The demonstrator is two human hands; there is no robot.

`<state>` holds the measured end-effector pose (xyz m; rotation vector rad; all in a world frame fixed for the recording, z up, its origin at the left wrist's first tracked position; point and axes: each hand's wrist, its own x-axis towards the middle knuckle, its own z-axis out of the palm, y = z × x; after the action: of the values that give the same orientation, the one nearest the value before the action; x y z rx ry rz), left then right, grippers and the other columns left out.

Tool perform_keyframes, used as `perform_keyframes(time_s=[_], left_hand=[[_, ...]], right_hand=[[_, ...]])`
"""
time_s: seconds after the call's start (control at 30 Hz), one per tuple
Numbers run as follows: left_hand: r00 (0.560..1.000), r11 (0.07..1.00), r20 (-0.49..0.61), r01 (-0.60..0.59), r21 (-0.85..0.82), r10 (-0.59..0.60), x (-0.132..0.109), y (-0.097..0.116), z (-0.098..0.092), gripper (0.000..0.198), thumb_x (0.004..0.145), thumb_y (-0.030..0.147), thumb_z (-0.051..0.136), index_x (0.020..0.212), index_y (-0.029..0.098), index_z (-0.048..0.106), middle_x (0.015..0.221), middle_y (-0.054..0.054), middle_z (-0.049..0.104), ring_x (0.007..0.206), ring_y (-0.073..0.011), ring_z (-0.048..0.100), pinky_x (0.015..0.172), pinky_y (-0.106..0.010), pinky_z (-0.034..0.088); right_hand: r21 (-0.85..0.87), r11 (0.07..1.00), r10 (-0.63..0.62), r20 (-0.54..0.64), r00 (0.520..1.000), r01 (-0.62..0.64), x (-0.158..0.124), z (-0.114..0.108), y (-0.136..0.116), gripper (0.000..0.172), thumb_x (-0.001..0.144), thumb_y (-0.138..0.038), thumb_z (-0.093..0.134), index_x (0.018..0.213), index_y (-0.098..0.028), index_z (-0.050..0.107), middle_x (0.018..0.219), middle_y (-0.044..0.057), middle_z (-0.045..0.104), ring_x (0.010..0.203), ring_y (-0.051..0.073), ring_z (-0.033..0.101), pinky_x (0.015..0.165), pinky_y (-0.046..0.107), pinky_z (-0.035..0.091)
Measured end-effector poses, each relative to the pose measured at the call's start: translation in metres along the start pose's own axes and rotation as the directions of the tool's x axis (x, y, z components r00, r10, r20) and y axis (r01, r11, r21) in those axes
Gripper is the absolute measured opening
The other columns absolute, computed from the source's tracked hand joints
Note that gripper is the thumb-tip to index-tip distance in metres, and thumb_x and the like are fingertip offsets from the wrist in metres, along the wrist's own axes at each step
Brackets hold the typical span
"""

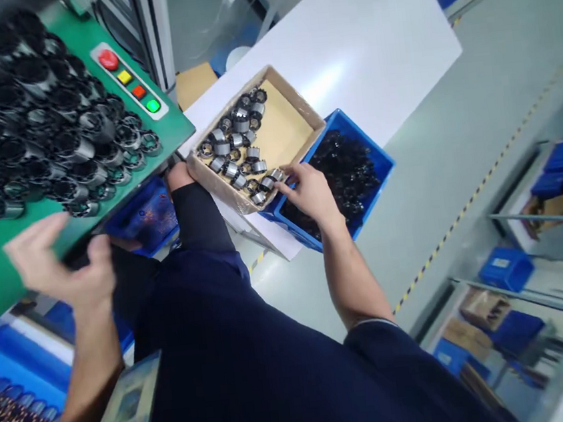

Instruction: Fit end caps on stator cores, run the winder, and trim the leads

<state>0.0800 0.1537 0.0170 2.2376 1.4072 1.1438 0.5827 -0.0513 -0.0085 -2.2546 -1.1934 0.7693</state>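
Your right hand bends its thumb and fingers at the near corner of the cardboard box, their tips by a black-and-silver ring; whether they pinch it, I cannot tell. Your left hand, blurred, has its thumb and fingers spread apart over the edge of the green workbench, with nothing in its grasp. More such rings lie loosely along the left side of the box, leaving part of its yellowish bottom bare. Just beside the box, under your right wrist, a blue bin holds a heap of black parts. The box rests on a white table. Beyond your left hand, stacked rings crowd the workbench, near a button panel with red, yellow, orange and green buttons.
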Motion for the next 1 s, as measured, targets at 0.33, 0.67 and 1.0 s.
perform_keyframes(time_s=[0.33,0.67,1.0], left_hand=[[0.502,0.849,0.699,-0.426,-0.312,0.509,0.053,0.180,0.248,0.032,0.121,0.038,0.079,0.148,0.024,0.090,0.166,-0.018,0.081,0.163,-0.0451,0.071,0.136,-0.064,0.059],[0.368,0.772,0.798,-0.610,-0.180,0.477,0.040,0.212,0.333,0.057,0.111,0.023,0.072,0.164,0.003,0.079,0.183,-0.028,0.069,0.182,-0.0508,0.053,0.161,-0.067,0.029],[0.423,0.873,0.774,-0.349,-0.341,0.472,0.035,0.203,0.344,0.040,0.115,0.038,0.067,0.130,0.017,0.099,0.169,-0.023,0.079,0.173,-0.0516,0.058,0.159,-0.078,0.029]], right_hand=[[0.234,0.970,0.010,0.241,0.971,-0.068,0.055,0.008,0.031,0.066,0.079,-0.044,0.113,0.136,-0.028,0.083,0.099,0.000,0.089,0.074,0.026,0.082,0.077,0.045,0.075],[0.193,0.981,-0.003,-0.015,1.000,0.006,0.047,-0.017,0.035,0.056,0.084,-0.049,0.114,0.126,-0.029,0.083,0.108,0.005,0.087,0.082,0.027,0.079,0.075,0.042,0.069],[-0.025,0.996,-0.088,-0.083,0.993,0.087,0.055,-0.024,0.039,0.026,0.115,-0.037,0.075,0.139,-0.033,0.083,0.120,0.007,0.093,0.097,0.033,0.087,0.105,0.052,0.071]])
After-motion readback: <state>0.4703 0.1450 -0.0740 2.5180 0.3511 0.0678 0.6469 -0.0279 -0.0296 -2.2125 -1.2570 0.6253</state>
